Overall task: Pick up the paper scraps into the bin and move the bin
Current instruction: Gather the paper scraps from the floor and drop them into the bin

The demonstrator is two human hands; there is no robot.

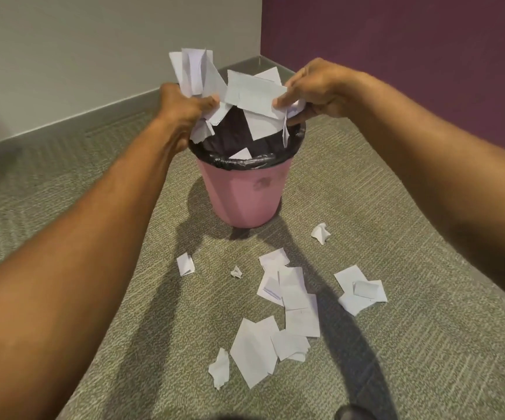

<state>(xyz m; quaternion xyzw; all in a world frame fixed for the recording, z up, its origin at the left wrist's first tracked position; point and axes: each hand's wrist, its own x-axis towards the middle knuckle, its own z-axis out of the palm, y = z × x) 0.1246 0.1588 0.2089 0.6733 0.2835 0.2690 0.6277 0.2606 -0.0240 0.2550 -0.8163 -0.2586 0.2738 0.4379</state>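
- A pink bin [242, 195], lined with a black bag [230, 137], stands on grey carpet [411, 237] near the corner.
- Left hand [184, 107] and right hand [314, 86], fingers closed, clutch white paper scraps [254, 92] above its mouth.
- More scraps [293, 298], seemingly creased, litter the carpet nearby.

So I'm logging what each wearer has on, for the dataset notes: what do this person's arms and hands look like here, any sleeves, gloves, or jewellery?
Both forearms are bare along all that shows, with no sleeve in view. The left hand and right hand wear no gloves, and no watch, bracelet or ring is visible. No markings can be seen.
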